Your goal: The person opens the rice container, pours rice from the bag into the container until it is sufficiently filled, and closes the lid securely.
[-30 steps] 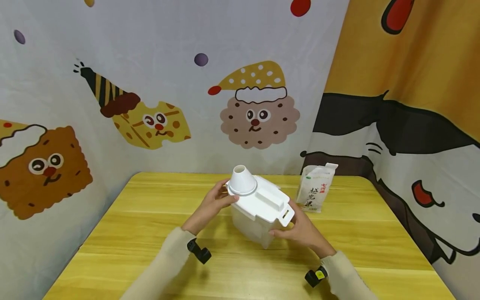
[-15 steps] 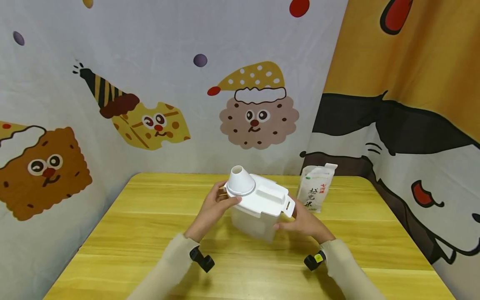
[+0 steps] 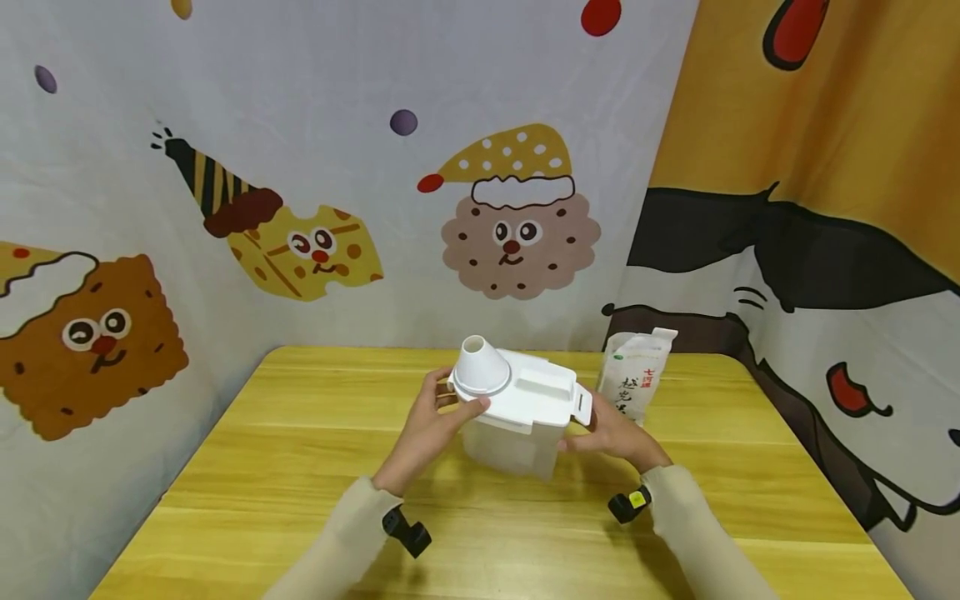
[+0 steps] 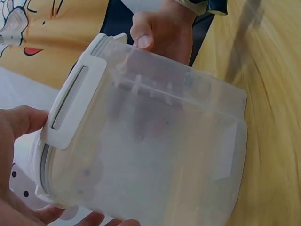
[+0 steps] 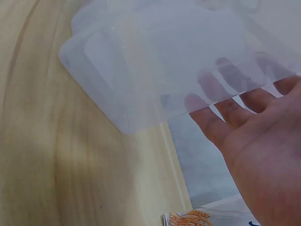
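A translucent storage container with a white lid stands between both hands near the middle of the table. On the lid's left end sits a white cone-shaped spout. My left hand grips the lid's left end, its thumb on the near edge in the head view. With thumb in front and fingers behind, my right hand holds the container's right end below the lid's latch tab. Through the clear wall in the right wrist view, those fingertips show spread against the far side.
A white paper bag with dark and red printed characters stands at the back right, just behind the right hand. The wooden table ends at a cartoon-printed curtain behind and at the sides.
The container has turned slightly, its right end swinging away from me, so more of its front wall shows. Both hands moved with it, the right one a little back.
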`<action>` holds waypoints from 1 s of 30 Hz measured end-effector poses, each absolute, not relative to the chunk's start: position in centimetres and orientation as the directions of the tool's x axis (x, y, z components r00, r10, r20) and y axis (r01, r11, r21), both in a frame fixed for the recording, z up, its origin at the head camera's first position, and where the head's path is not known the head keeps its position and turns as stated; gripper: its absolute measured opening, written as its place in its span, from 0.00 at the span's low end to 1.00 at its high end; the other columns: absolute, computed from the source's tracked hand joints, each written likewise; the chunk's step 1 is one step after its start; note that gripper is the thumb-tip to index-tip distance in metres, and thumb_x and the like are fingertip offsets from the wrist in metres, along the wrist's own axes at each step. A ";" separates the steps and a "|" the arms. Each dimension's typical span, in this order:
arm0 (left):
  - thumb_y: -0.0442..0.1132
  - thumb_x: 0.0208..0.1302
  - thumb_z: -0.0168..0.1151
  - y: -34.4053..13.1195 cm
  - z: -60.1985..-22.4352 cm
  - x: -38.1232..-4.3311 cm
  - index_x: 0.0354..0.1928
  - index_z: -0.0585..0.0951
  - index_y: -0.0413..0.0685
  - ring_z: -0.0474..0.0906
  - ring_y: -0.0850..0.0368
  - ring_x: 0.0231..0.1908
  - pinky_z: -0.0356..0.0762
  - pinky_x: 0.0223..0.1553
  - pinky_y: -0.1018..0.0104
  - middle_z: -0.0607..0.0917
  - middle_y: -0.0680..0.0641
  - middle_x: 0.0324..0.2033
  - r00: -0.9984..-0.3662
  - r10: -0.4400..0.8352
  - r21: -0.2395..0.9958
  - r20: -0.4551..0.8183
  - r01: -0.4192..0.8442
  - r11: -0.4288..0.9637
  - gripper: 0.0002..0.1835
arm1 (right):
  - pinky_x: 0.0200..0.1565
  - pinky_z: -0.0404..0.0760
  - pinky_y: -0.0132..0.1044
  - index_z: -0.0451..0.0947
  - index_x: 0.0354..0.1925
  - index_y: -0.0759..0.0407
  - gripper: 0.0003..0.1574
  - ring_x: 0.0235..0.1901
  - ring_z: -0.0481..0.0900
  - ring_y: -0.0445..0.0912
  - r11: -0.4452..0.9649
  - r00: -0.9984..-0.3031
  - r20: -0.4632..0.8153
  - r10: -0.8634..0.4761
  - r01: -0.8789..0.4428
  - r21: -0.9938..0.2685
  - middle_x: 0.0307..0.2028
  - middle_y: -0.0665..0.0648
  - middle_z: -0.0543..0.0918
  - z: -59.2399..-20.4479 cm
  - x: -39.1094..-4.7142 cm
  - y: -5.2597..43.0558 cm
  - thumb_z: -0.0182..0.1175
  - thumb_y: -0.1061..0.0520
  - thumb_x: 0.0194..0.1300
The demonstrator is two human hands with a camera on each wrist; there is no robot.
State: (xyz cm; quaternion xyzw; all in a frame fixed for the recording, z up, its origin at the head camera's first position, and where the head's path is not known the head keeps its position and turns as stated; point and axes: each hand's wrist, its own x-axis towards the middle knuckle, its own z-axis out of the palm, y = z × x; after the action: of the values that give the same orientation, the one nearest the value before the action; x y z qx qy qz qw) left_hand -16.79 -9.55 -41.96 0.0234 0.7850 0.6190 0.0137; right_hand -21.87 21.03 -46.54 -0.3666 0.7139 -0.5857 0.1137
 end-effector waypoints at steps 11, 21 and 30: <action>0.56 0.57 0.77 -10.2 -41.0 -16.4 0.75 0.64 0.54 0.67 0.45 0.69 0.73 0.66 0.43 0.71 0.46 0.69 -0.987 0.069 0.906 0.148 0.163 0.391 0.48 | 0.68 0.72 0.29 0.57 0.78 0.53 0.61 0.65 0.75 0.40 0.069 -0.759 0.326 -0.563 -0.437 -0.897 0.69 0.54 0.73 -46.9 -20.6 20.5 0.78 0.66 0.52; 0.56 0.51 0.80 -10.7 -38.3 -15.1 0.72 0.68 0.57 0.68 0.46 0.68 0.71 0.67 0.38 0.72 0.47 0.66 -0.911 0.170 0.676 0.375 0.395 0.622 0.47 | 0.65 0.79 0.41 0.60 0.76 0.46 0.61 0.62 0.78 0.42 0.129 -0.787 0.347 -0.509 -0.469 -0.874 0.68 0.55 0.74 -47.3 -20.4 20.0 0.80 0.63 0.51; 0.48 0.50 0.83 -10.7 -36.5 -14.7 0.66 0.75 0.50 0.68 0.50 0.64 0.77 0.62 0.47 0.75 0.48 0.63 -0.736 0.304 0.467 0.605 0.638 0.612 0.41 | 0.65 0.78 0.42 0.58 0.77 0.42 0.62 0.63 0.77 0.44 0.147 -0.795 0.326 -0.512 -0.455 -0.878 0.68 0.53 0.74 -47.0 -20.3 20.0 0.80 0.60 0.52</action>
State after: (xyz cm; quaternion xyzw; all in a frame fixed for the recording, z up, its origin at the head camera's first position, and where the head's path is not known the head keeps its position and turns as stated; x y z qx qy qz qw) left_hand -14.65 -10.69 -36.53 0.2722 0.8649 0.3459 -0.2410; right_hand -20.27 20.04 -46.99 -0.3191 0.7570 -0.5697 0.0250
